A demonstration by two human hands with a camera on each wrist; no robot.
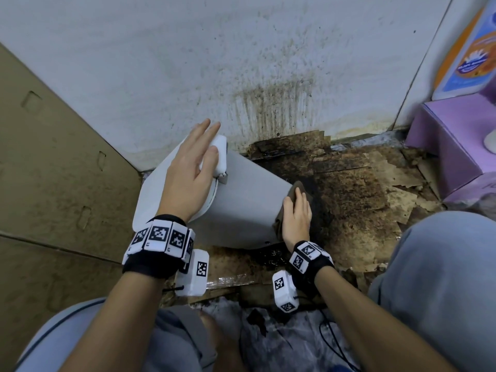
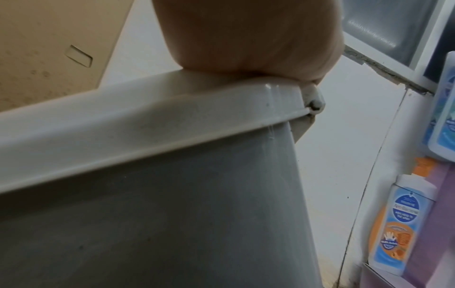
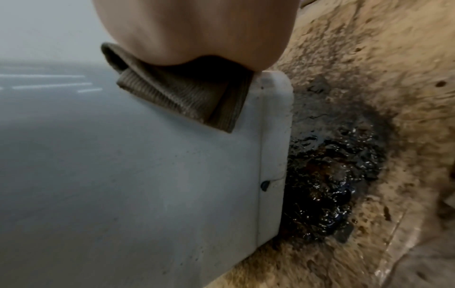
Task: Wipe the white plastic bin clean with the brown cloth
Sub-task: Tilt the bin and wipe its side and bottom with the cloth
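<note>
The white plastic bin [image 1: 247, 200] is tipped over on the floor, lid end up and to the left, base down and to the right. My left hand [image 1: 193, 167] lies flat on the lid [image 2: 123, 136] with straight fingers reaching past the lid's hinge. My right hand [image 1: 296, 216] presses the folded brown cloth [image 1: 295, 189] flat against the bin's side, right by the base rim. In the right wrist view the cloth [image 3: 177, 97] sticks out from under the palm onto the grey-white wall [image 3: 123, 185]. The left wrist view shows the heel of my left hand [image 2: 246, 35] resting on the lid's edge.
A black, wet, greasy patch [image 3: 327, 185] covers the stained floor beside the bin's base. A dirt-streaked white wall [image 1: 268, 103] stands behind. Brown cardboard [image 1: 53, 170] stands at the left, a purple box [image 1: 451, 146] with soap bottles [image 2: 399, 224] at the right. My knees frame the bottom.
</note>
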